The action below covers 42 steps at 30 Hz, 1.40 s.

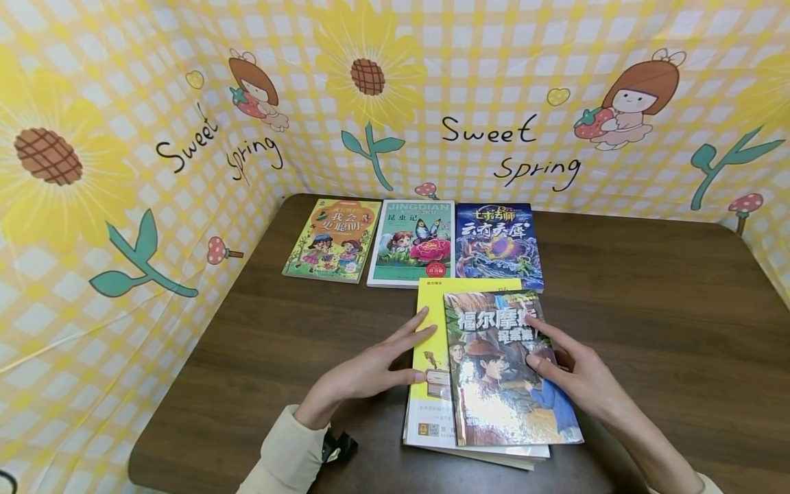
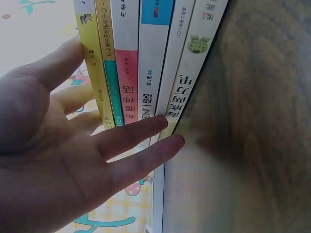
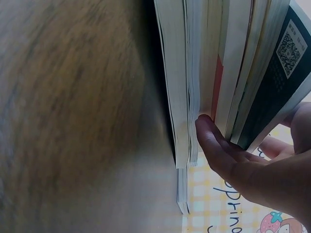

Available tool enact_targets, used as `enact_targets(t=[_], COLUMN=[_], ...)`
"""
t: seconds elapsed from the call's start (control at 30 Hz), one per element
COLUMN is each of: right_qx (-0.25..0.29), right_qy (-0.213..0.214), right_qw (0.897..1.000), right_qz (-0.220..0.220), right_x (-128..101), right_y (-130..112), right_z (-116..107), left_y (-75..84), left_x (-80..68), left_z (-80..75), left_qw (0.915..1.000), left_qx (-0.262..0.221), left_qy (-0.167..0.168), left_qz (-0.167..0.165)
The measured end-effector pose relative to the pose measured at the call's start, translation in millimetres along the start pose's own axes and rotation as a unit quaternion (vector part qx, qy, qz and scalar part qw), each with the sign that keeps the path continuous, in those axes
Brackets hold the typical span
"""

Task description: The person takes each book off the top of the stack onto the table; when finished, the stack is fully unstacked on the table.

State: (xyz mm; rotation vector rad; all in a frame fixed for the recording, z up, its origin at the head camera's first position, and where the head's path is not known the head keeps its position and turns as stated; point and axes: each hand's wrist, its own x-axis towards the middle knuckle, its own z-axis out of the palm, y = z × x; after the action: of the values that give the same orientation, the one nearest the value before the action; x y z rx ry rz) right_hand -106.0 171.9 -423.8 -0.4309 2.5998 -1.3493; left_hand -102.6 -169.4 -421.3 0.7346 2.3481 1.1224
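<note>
A stack of several books (image 2: 148,58) lies on the table, spines to the left. On top, a glossy comic-style book (image 1: 494,405) sits askew over a yellow book (image 1: 463,285), overhanging it to the right. The right hand (image 1: 586,377) holds the top book by its right edge, thumb and index finger on the cover. In the right wrist view, other fingers reach below its dark back cover (image 3: 272,87) and against the page edges. My left hand (image 1: 364,374) is at the spine side, fingers spread and fairly straight, thumb near the yellow book.
Behind the stack, three books lie in a row: an orange-yellow one (image 1: 333,240), a green-and-white one (image 1: 412,240) and a blue one (image 1: 498,243). They rest on a dark wooden table (image 1: 648,288). A yellow checked cloth (image 1: 481,41) hangs around the back and left.
</note>
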Motion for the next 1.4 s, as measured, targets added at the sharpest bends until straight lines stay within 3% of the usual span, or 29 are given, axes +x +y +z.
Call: enact_targets(t=[1.4], right_qx=[-0.008], right_qy=[0.004], right_qw=[1.0], right_qz=[0.009], right_x=[-1.3], right_y=[3.3], right_z=[1.5], left_y=[-1.8], left_x=[0.9], left_z=[0.8], left_qw=[0.9998], left_qx=[-0.016], left_qy=[0.002], left_qz=[0.006])
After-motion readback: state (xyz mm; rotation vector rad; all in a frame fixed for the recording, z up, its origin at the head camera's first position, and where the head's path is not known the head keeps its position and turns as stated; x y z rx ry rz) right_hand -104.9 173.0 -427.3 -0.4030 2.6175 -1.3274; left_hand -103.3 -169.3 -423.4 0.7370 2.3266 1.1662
